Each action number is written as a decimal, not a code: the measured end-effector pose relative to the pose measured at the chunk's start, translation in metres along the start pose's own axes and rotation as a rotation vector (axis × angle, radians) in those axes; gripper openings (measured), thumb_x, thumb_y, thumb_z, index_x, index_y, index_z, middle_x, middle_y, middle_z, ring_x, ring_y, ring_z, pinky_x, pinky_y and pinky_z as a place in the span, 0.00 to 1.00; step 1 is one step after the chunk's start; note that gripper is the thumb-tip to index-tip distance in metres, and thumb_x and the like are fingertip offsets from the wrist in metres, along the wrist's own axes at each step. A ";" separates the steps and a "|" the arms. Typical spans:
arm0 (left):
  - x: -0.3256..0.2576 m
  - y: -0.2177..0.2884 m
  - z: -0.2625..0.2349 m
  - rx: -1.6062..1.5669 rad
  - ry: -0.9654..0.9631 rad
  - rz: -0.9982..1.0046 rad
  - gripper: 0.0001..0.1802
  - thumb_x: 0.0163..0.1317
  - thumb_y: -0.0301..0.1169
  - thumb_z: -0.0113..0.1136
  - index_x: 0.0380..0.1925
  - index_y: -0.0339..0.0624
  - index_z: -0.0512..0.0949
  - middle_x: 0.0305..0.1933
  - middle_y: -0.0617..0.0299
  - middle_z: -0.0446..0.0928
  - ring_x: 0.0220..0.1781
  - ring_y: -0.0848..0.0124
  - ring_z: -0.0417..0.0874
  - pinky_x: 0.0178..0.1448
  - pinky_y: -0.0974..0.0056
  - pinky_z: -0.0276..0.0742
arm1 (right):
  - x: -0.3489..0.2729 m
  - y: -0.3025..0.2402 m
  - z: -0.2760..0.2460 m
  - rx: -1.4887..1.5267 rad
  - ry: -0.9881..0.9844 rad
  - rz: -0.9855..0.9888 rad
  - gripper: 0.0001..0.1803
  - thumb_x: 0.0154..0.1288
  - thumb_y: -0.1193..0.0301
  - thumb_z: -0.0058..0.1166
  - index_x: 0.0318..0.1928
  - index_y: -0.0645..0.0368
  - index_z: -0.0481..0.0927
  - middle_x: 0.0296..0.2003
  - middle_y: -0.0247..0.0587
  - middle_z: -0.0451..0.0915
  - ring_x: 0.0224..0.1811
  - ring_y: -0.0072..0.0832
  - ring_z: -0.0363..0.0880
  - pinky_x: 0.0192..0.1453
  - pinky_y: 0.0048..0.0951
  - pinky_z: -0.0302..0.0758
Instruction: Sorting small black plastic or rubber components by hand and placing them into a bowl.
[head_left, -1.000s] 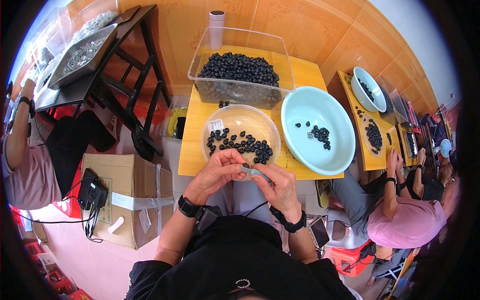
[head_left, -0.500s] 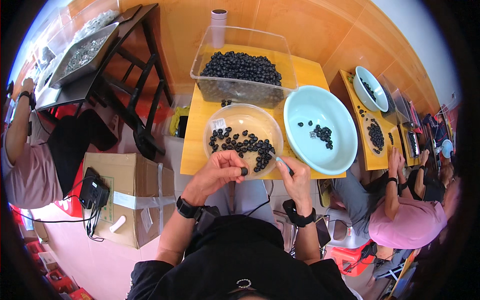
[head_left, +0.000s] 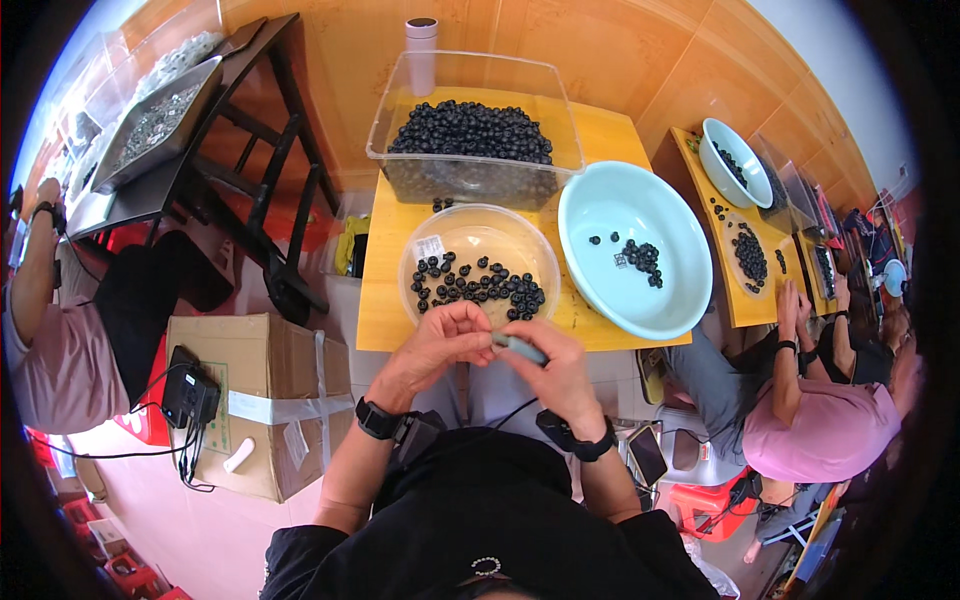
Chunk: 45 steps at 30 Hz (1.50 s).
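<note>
1. Since half a second ago the right hand (head_left: 553, 362) has swung back in from the right, where it held the tool out beside the bowl, and now meets the left hand (head_left: 445, 345) at the table's near edge.
2. The right hand is closed around a slim grey-green stick-like tool (head_left: 520, 347); the tool's long axis runs from lower right to upper left, its tip pointing into the left fingertips.
3. The left hand's fingers are pinched together at that tip. Whether a small dark piece sits between them I cannot tell.
4. The shallow clear plastic bowl of small dark round pieces (head_left: 478, 283) lies just beyond both hands, the left one nearer its contents.
5. The pale blue round basin (head_left: 634, 262) with a few dark pieces stands to the right, closer to the right hand.
6. The clear rectangular tub heaped with dark pieces (head_left: 472, 140) sits farther back on the yellow wooden table (head_left: 380, 305).
</note>
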<state>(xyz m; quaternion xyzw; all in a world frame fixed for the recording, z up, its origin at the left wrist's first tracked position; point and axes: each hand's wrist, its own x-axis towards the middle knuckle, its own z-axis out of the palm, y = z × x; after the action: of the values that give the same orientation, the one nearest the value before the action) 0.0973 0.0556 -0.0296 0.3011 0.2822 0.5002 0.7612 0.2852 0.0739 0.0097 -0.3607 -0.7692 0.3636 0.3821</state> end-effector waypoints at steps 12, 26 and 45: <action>0.011 -0.004 -0.023 0.385 0.227 0.047 0.07 0.59 0.25 0.58 0.37 0.37 0.77 0.36 0.59 0.80 0.35 0.75 0.81 0.41 0.72 0.79 | 0.001 0.037 -0.091 -0.284 0.662 0.315 0.17 0.56 0.78 0.58 0.48 0.63 0.77 0.34 0.40 0.80 0.31 0.24 0.74 0.36 0.25 0.71; 0.055 -0.045 0.014 1.445 0.257 0.252 0.08 0.43 0.25 0.63 0.24 0.35 0.75 0.25 0.50 0.77 0.30 0.55 0.79 0.36 0.57 0.74 | -0.037 0.053 -0.038 -0.223 0.414 0.280 0.09 0.55 0.77 0.58 0.37 0.67 0.79 0.26 0.49 0.78 0.27 0.38 0.77 0.33 0.31 0.72; 0.055 -0.049 -0.001 1.451 0.300 0.332 0.10 0.47 0.22 0.54 0.33 0.36 0.73 0.29 0.44 0.70 0.34 0.47 0.75 0.39 0.51 0.72 | -0.042 0.051 -0.028 -0.217 0.390 0.257 0.08 0.56 0.76 0.57 0.36 0.66 0.80 0.26 0.48 0.79 0.25 0.33 0.77 0.30 0.28 0.71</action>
<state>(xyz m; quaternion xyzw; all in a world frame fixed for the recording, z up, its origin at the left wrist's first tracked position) 0.1442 0.0915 -0.0731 0.6937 0.5919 0.3326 0.2403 0.3419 0.0711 -0.0347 -0.5577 -0.6634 0.2479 0.4330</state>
